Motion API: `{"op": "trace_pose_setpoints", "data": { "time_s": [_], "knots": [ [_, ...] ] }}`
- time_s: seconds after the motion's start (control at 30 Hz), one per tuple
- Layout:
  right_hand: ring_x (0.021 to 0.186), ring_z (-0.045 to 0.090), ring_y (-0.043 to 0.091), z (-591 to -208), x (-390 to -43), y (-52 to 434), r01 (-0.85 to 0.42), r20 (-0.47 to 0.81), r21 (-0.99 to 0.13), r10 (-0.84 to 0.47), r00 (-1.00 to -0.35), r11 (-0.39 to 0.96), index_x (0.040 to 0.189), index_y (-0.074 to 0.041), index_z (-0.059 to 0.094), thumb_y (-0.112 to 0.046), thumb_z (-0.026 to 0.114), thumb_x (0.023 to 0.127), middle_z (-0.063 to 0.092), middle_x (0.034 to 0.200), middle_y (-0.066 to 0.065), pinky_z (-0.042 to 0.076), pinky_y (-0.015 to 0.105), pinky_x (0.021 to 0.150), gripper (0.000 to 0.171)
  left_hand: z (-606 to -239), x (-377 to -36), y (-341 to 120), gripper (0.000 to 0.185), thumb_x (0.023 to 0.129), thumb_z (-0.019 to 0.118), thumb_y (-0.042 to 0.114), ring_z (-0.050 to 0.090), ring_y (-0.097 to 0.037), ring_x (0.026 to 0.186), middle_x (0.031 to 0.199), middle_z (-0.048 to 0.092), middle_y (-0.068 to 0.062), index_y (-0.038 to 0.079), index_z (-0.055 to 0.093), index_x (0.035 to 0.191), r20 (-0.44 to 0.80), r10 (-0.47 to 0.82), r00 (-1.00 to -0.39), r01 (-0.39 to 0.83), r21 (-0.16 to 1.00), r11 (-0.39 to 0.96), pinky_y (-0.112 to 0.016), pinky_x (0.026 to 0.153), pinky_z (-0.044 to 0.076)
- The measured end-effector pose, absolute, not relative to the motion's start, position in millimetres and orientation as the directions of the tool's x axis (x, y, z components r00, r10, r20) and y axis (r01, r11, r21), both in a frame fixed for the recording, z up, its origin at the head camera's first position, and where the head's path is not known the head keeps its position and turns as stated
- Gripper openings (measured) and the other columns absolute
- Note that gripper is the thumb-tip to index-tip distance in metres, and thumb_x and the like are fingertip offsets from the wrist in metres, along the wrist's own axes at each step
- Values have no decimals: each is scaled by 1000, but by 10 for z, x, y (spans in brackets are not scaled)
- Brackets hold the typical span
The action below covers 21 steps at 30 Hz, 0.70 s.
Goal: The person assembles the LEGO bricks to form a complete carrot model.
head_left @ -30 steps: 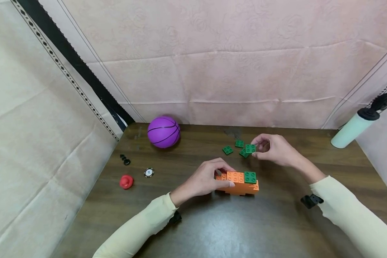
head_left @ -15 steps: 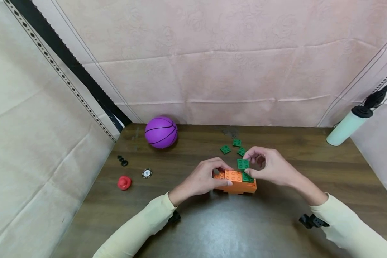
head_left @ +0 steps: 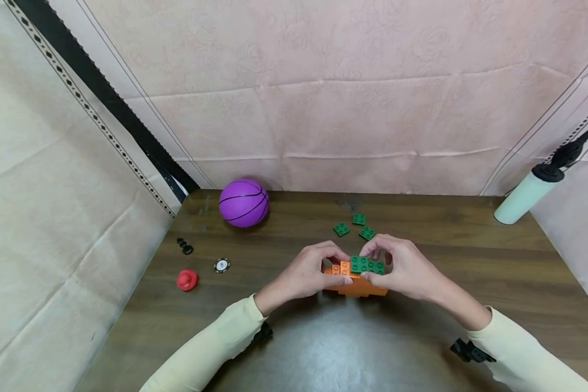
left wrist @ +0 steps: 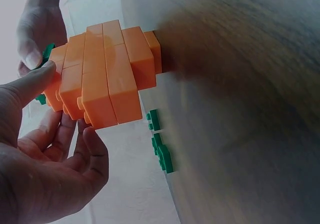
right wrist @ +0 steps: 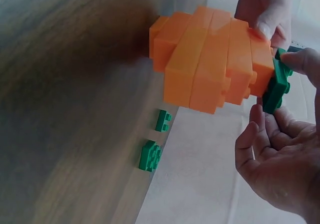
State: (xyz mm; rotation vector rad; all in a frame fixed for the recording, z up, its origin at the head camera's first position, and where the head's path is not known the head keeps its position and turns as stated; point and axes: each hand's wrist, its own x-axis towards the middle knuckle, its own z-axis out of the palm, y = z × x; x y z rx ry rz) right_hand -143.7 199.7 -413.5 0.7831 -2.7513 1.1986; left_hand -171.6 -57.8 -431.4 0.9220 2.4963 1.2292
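A stepped build of orange toy bricks (head_left: 356, 287) sits on the table in front of me, narrower at its base. My left hand (head_left: 318, 272) grips its top left end, thumb on the near side and fingers behind. Two green studded bricks (head_left: 359, 265) lie side by side along the top right. My right hand (head_left: 397, 267) pinches at these green bricks between thumb and fingers; in the right wrist view its thumb touches the green brick (right wrist: 276, 86) at the top of the orange build (right wrist: 205, 63). The left wrist view shows the left thumb against the orange side (left wrist: 107, 73).
Several things lie around: loose green bricks (head_left: 341, 229) behind the build, a purple ball (head_left: 244, 203) at the back left, a poker chip (head_left: 222, 265), a red round piece (head_left: 187, 280) and a black chess piece (head_left: 185, 246). A mint cylinder with black cap (head_left: 526, 198) stands tilted at right.
My right hand has brought a green brick from the loose ones at the back down to the top of the orange build, left of the other green brick. My left hand keeps its grip.
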Motion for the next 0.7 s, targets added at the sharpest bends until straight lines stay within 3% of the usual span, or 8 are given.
{"op": "trace_pose_setpoints", "data": {
  "time_s": [0.47,0.7],
  "knots": [
    [80,59,15,-4197,-1405,1950,-429,206,-698,-413,-887,573,104,-25,69,-13,89,81,64,92,-9,52,24,63,33,-4341,-1714,-580,33,90,86,31,62,-5,101,115,69,10,23,75,120,88,615,-783,435,784,442,-26,84,56],
    [80,58,12,-4230,-1404,1950,-421,201,-698,-406,-892,579,104,-30,67,-15,89,81,63,92,-12,51,25,63,35,-4342,-1712,-585,34,91,86,31,62,-5,100,116,69,8,22,75,122,91,618,-781,445,776,448,-24,83,57]
  ]
}}
